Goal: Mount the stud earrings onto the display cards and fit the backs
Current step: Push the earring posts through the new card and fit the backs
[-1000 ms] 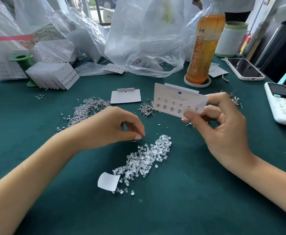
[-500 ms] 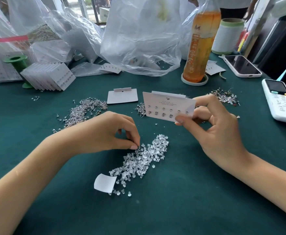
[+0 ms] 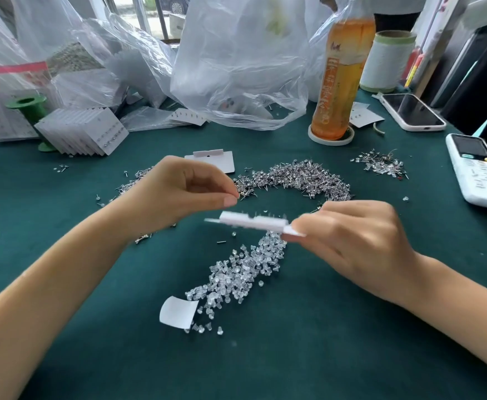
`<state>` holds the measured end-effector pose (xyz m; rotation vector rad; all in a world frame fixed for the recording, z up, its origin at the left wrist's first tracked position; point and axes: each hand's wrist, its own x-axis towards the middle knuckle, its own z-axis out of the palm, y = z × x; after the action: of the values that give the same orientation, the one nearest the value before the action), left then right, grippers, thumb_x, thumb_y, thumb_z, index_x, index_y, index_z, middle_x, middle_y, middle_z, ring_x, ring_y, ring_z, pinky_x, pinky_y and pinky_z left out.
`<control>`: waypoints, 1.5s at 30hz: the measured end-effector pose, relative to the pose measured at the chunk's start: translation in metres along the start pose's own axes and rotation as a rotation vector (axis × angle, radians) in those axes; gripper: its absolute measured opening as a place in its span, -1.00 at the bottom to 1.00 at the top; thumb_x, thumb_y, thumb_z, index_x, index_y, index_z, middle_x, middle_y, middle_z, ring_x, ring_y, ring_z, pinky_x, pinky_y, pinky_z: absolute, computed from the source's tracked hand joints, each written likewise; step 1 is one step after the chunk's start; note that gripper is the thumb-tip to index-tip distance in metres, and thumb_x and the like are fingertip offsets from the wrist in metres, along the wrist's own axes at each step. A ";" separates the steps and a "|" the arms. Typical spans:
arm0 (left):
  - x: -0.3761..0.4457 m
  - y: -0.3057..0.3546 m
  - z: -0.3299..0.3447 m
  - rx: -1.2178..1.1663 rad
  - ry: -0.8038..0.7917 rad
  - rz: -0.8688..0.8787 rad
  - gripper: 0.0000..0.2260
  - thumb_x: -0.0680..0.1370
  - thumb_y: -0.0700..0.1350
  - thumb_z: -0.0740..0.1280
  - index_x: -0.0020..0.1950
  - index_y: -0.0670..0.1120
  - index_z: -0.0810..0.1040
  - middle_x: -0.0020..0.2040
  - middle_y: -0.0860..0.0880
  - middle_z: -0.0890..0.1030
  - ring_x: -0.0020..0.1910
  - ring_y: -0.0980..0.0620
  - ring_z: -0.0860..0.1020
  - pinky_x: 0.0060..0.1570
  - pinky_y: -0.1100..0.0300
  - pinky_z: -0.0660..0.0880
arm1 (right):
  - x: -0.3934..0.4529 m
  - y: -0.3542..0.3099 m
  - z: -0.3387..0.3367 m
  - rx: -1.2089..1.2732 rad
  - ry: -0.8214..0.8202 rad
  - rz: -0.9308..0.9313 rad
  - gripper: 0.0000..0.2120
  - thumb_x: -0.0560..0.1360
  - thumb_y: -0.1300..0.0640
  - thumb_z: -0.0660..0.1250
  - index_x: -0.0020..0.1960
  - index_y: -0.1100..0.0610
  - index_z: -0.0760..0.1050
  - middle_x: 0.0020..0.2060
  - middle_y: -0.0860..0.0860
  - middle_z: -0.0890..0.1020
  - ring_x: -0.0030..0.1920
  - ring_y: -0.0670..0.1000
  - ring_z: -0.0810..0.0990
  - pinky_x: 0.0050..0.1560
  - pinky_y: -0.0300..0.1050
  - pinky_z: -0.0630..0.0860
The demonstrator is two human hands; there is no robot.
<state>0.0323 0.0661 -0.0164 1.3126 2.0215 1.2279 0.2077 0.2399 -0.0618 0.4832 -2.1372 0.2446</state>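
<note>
1. My right hand (image 3: 349, 243) grips a display card (image 3: 254, 222) by its right end, fingers curled round it; the card lies nearly edge-on to the view, raised over the bench (image 3: 294, 356), with stud posts standing up from its top face.
2. My left hand (image 3: 178, 194) hovers just left of and above the card, thumb and forefinger pressed together in a pinch; whether a back sits between them is too small to tell.
3. Clear backs (image 3: 236, 275) lie in a loose heap on the bench below the card, beside a small white paper slip (image 3: 177, 311) at the heap's near end.
4. Stud earrings (image 3: 297, 177) form a curved pile just beyond both hands; a smaller scatter (image 3: 381, 164) lies farther right.
5. A blank card (image 3: 217, 160) rests flat beyond my left hand.
6. A stack of filled cards (image 3: 83, 131) stands at far left.
7. Far right: an orange drink bottle (image 3: 342, 76), a phone (image 3: 411, 111), and a white handset (image 3: 480, 171).
</note>
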 end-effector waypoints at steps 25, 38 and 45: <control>-0.009 0.019 0.035 -0.086 -0.269 0.053 -0.87 0.42 -0.29 0.45 -0.06 -0.17 0.61 -0.15 -0.09 0.68 -0.16 0.03 0.65 -0.07 0.29 0.55 | 0.002 -0.014 0.009 -0.268 -0.173 -0.291 -0.78 0.45 0.36 0.32 -0.01 0.11 0.39 -0.47 0.00 0.50 -0.47 0.03 0.25 -0.53 -0.16 0.31; -0.008 0.022 0.032 0.036 -0.299 0.099 -0.87 0.42 -0.26 0.46 -0.07 -0.11 0.62 -0.16 0.01 0.68 -0.18 0.06 0.65 -0.10 0.30 0.55 | 0.003 -0.016 0.010 -0.262 -0.181 -0.273 -0.82 0.49 0.33 0.30 -0.01 0.10 0.40 -0.47 0.00 0.48 -0.44 0.02 0.22 -0.52 -0.18 0.30; -0.008 0.025 0.032 0.048 -0.323 0.081 -0.88 0.40 -0.29 0.48 -0.10 -0.13 0.64 -0.20 0.03 0.69 -0.22 0.15 0.64 -0.14 0.37 0.50 | 0.001 -0.018 0.010 -0.267 -0.191 -0.261 -0.75 0.43 0.34 0.35 0.00 0.09 0.39 -0.50 -0.01 0.44 -0.47 0.03 0.20 -0.52 -0.19 0.27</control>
<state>0.0724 0.0770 -0.0121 1.5190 1.7936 0.9337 0.2070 0.2201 -0.0669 0.6401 -2.2197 -0.2396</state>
